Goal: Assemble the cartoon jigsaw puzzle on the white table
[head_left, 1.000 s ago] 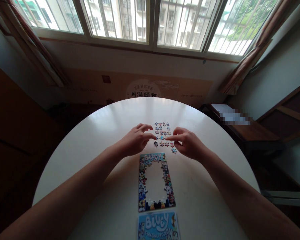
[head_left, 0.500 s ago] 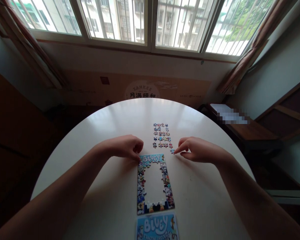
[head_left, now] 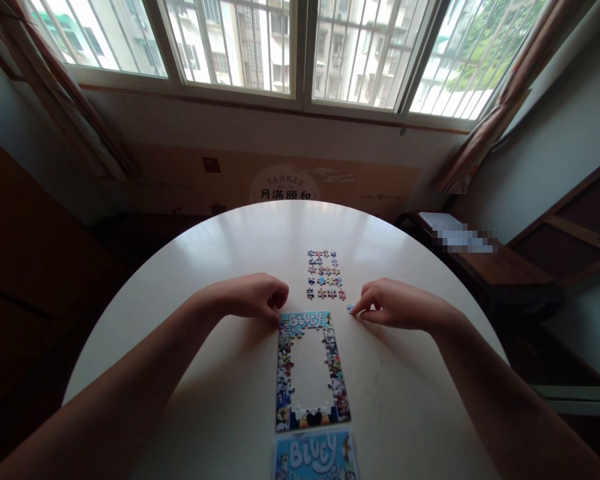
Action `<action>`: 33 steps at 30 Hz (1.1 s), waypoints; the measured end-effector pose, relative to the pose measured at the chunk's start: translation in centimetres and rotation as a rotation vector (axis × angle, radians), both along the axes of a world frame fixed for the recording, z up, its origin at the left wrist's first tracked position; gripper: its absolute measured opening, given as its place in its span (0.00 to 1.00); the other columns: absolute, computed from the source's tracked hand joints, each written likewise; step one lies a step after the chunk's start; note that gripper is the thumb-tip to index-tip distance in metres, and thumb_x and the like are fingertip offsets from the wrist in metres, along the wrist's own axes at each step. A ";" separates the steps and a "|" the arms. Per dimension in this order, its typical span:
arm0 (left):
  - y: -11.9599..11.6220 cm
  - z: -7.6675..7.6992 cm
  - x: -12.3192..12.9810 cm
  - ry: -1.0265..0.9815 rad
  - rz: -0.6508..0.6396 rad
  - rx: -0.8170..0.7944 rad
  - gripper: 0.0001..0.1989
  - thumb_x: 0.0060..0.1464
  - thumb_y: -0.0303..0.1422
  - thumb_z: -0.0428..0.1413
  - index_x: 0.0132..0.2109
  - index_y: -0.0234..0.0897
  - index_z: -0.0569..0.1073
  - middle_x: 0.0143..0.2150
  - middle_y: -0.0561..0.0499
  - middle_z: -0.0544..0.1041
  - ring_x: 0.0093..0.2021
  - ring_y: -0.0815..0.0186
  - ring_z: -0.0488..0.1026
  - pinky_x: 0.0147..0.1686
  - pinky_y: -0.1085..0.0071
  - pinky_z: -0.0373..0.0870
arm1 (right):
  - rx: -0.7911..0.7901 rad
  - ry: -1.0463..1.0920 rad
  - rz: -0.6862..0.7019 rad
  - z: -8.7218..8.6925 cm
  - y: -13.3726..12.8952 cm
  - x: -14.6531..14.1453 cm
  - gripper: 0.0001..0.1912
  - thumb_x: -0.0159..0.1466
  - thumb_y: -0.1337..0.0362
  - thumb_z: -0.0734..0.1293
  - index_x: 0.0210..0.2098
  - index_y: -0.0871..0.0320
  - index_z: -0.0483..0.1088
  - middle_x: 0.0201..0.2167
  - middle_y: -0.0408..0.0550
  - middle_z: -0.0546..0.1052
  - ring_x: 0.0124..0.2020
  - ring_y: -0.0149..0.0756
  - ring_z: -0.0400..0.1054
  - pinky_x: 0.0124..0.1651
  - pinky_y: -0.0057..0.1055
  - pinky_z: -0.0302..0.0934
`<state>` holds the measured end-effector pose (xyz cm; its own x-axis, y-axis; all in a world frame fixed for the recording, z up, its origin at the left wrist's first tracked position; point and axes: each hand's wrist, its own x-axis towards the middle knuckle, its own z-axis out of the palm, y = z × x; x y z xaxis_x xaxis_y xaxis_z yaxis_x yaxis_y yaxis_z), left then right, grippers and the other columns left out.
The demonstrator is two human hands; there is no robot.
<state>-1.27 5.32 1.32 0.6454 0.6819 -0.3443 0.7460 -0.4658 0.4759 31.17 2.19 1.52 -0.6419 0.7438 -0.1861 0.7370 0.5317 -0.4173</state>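
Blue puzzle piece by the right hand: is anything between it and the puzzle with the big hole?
Nothing visible stands between the blue piece and the puzzle. The right hand is on the piece's other side.

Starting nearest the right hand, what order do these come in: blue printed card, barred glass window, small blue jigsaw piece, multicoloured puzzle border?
1. Small blue jigsaw piece: at the right hand's fingers.
2. Multicoloured puzzle border: to that hand's left.
3. Blue printed card: left too, nearer the person.
4. Barred glass window: far side, beyond the white table.
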 end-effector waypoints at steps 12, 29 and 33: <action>1.1 -0.9 -0.7 -0.104 0.040 -0.090 0.17 0.47 0.42 0.64 0.29 0.38 0.67 0.28 0.54 0.68 0.28 0.68 0.61 0.26 0.70 0.55 | 0.119 0.021 -0.273 -1.5 2.1 1.4 0.12 0.62 0.65 0.67 0.41 0.51 0.82 0.42 0.47 0.82 0.42 0.39 0.76 0.46 0.33 0.68; 2.5 -3.2 -1.4 -0.487 0.431 -0.157 0.26 0.51 0.53 0.61 0.26 0.40 0.58 0.18 0.57 0.61 0.18 0.73 0.57 0.19 0.74 0.49 | 0.164 -0.082 -0.360 -1.5 2.1 0.9 0.16 0.63 0.61 0.66 0.48 0.53 0.80 0.45 0.50 0.81 0.44 0.43 0.74 0.44 0.35 0.65; 2.1 -3.6 -0.8 -0.517 0.458 -0.084 0.26 0.53 0.52 0.59 0.25 0.40 0.56 0.17 0.59 0.56 0.17 0.74 0.52 0.19 0.73 0.45 | 0.170 -0.105 -0.350 -1.7 2.2 0.9 0.15 0.61 0.59 0.68 0.47 0.50 0.81 0.44 0.49 0.81 0.42 0.42 0.73 0.41 0.34 0.63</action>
<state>-2.10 7.44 -2.30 0.3940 0.9094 -0.1333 0.5264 -0.1044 0.8438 32.02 4.35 -0.15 -0.3279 0.9402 -0.0925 0.9200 0.2956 -0.2573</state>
